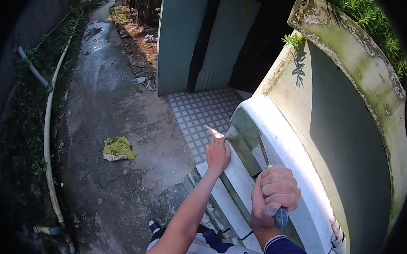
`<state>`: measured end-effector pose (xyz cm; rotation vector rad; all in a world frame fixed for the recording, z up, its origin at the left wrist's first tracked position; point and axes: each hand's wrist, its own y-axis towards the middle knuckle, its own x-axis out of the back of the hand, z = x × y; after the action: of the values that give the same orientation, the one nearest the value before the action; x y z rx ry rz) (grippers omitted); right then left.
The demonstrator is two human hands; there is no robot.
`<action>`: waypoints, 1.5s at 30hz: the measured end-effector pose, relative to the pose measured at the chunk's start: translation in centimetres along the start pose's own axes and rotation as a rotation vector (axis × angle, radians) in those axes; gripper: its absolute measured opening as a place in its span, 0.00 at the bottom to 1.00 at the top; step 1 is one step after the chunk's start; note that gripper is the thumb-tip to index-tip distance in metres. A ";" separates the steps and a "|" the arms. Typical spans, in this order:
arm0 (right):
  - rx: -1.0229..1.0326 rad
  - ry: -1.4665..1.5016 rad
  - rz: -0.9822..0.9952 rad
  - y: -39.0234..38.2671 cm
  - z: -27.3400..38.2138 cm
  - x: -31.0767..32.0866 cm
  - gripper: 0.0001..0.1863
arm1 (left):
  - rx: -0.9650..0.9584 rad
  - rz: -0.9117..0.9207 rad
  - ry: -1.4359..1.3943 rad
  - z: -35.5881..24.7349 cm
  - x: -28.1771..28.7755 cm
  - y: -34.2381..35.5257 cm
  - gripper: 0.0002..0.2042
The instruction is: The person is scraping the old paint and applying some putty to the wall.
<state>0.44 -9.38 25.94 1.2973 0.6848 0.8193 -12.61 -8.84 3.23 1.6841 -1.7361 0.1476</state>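
My right hand [278,192] is wrapped round the dark grey-blue handle [280,218] of a hand tool. Past a yellow collar, its thin metal blade [263,147] points up and away; whether it is a screwdriver or a knife I cannot tell. The blade lies against or just over the greenish, unpainted end [245,127] of a low wall whose top [288,141] is bright white. To the left, my left hand [218,154] rests on the upper edge of the white steps [235,171], holding nothing, its fingertips partly out of sight over the edge.
A grey checked tile floor [203,115] lies beyond the steps, beside a pale green wall [182,46]. A curved planter wall [345,43] with green plants rises at right. Left, a concrete path [92,86] bears a crumpled yellow-green cloth [118,149]; a pipe [48,147] runs alongside.
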 end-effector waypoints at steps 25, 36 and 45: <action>0.094 -0.012 -0.068 0.6 1.4 0.9 0.23 | -0.035 0.012 -0.045 -1.5 -0.7 -0.3 0.16; 0.120 0.064 0.051 -0.2 1.7 1.1 0.21 | 0.020 0.044 -0.036 -0.8 0.4 0.0 0.16; -0.047 0.061 0.011 -0.8 2.2 1.4 0.22 | -0.028 -0.017 -0.042 0.2 -0.2 0.2 0.15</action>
<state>3.12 -9.43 25.53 1.2383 0.7035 0.8819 -12.86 -8.81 3.03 1.6925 -1.7461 0.0795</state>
